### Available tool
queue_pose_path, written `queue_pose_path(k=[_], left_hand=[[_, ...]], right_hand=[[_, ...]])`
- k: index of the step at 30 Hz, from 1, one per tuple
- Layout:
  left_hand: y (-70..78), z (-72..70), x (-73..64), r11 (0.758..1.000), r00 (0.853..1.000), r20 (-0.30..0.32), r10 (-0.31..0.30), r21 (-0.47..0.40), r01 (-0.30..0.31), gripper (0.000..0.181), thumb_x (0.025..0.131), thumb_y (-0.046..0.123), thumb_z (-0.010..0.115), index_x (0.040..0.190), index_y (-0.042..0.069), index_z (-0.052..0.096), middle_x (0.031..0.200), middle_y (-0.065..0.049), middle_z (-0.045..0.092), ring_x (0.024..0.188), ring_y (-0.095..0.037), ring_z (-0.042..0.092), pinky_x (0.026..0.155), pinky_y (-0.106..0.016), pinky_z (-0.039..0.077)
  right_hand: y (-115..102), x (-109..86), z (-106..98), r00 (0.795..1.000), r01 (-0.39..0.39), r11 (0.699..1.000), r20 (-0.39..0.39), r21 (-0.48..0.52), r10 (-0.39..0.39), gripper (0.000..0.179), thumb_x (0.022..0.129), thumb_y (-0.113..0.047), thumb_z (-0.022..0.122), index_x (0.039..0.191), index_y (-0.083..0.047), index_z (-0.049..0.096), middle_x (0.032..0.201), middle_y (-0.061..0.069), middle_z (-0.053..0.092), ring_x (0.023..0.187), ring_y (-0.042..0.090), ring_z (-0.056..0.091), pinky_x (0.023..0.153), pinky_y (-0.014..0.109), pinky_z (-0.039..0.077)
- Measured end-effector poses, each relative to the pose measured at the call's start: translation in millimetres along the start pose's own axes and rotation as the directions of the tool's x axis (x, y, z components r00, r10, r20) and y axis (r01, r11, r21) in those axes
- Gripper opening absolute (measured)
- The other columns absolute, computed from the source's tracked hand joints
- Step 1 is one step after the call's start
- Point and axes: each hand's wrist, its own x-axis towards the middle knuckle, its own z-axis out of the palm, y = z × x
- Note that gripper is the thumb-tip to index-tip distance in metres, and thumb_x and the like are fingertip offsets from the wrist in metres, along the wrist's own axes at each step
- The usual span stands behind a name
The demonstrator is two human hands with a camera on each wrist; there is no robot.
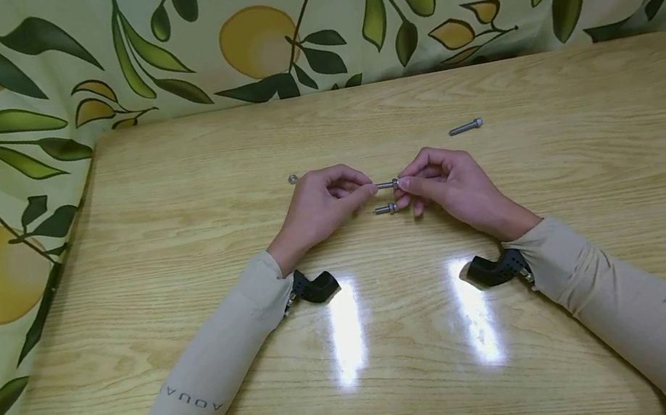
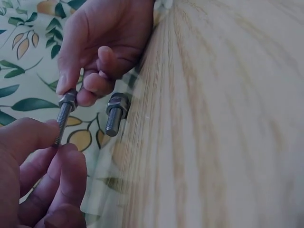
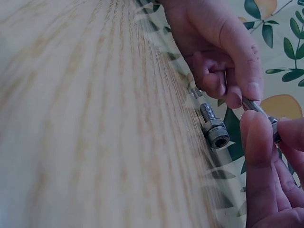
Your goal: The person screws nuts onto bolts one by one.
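Note:
Between my two hands is a metal bolt (image 1: 385, 185) with a hex nut (image 2: 69, 99) on it near its head end. My left hand (image 1: 328, 201) pinches the threaded end between thumb and fingers. My right hand (image 1: 452, 191) grips the nut and head end, and its fingertips partly hide the head. Just below, on the table, lies a shorter socket-head bolt (image 3: 214, 127) with a nut run up against its head. The right hand's lower fingers are close to this bolt; whether they touch it I cannot tell.
A longer bolt (image 1: 466, 126) lies on the wooden table (image 1: 200, 163) behind the right hand. One loose nut (image 1: 293, 179) sits beside the left hand. Patterned cloth (image 1: 147, 47) borders the table at the back and left. Each wrist carries a black camera mount (image 1: 316, 287).

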Motion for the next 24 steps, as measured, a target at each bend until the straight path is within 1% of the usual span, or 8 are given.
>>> queue_pose_path(k=[4,7,11,15,20,24], left_hand=[[-0.5,-0.7,-0.5,1.0,1.0,0.011,0.013,0.001,-0.013,0.013,0.089,0.032,0.071,0.095,0.02,0.074,0.086,0.001,0.073,0.07,-0.012,0.066,0.066,-0.026,0.053],[0.2,-1.4,-0.6,1.0,1.0,0.021,0.02,0.017,-0.021,0.012,0.09,0.031,0.071,0.095,0.02,0.074,0.086,0.001,0.073,0.07,-0.011,0.067,0.067,-0.026,0.053],[0.5,-1.5,0.2,0.998,0.999,0.022,0.023,0.059,-0.025,0.013,0.09,0.03,0.07,0.094,0.019,0.074,0.086,0.001,0.074,0.071,-0.009,0.067,0.067,-0.026,0.054],[-1.2,-0.7,1.0,0.995,0.999,0.025,0.029,0.096,-0.032,0.015,0.091,0.032,0.07,0.094,0.019,0.075,0.086,0.002,0.075,0.072,-0.007,0.067,0.068,-0.024,0.054],[-2.9,-0.2,1.5,0.993,0.999,0.027,0.037,0.114,-0.04,0.015,0.09,0.033,0.07,0.094,0.02,0.076,0.088,0.004,0.075,0.073,-0.007,0.066,0.068,-0.024,0.053],[-3.0,0.6,2.5,0.989,0.999,0.013,0.039,0.14,-0.04,0.015,0.09,0.035,0.07,0.094,0.022,0.076,0.088,0.005,0.075,0.072,-0.006,0.065,0.068,-0.024,0.051]], right_hand=[[0.2,-0.2,0.6,1.0,-0.008,1.0,-0.001,0.016,0.008,0.027,0.094,-0.024,0.065,0.106,-0.001,0.059,0.098,0.02,0.072,0.081,0.022,0.073,0.066,0.033,0.059],[0.4,0.5,0.6,1.0,-0.015,1.0,-0.008,-0.007,0.015,0.027,0.094,-0.024,0.065,0.108,-0.002,0.059,0.099,0.019,0.071,0.083,0.021,0.073,0.067,0.034,0.059],[0.6,2.3,0.0,1.0,-0.017,0.995,-0.025,-0.098,0.014,0.024,0.094,-0.024,0.065,0.107,-0.004,0.063,0.094,0.015,0.073,0.079,0.019,0.073,0.068,0.034,0.06],[0.7,3.3,-1.1,0.999,-0.021,0.98,-0.044,-0.197,0.012,0.023,0.093,-0.026,0.067,0.104,-0.006,0.068,0.089,0.012,0.075,0.074,0.018,0.072,0.064,0.034,0.059],[0.4,3.6,-3.3,0.997,-0.037,0.951,-0.073,-0.306,0.015,0.022,0.091,-0.033,0.069,0.1,-0.014,0.072,0.084,0.008,0.074,0.066,0.016,0.068,0.057,0.031,0.056],[0.7,4.2,-4.1,0.995,-0.055,0.927,-0.093,-0.372,0.022,0.022,0.089,-0.038,0.07,0.098,-0.018,0.074,0.08,0.004,0.074,0.058,0.015,0.062,0.051,0.029,0.052]])
